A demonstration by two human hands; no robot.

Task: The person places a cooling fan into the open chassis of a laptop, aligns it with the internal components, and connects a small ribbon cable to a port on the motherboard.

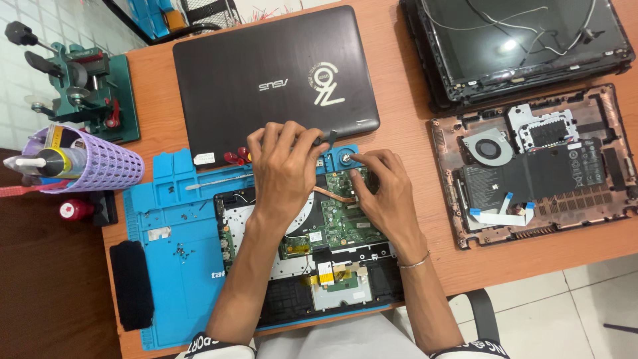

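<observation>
Two forearms are seen reaching over one opened laptop base (319,266) on a blue mat (173,226). One dark pry tool (327,139) is pinched in the curled left hand (282,169). One round fan (345,158) is touched by the right hand (385,193), fingers (359,159) bent. Three more laptop parts are laid on the bench (412,119).

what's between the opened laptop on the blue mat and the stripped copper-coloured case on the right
In the head view, only bare wooden table lies between the opened laptop and the copper-coloured case.
</observation>
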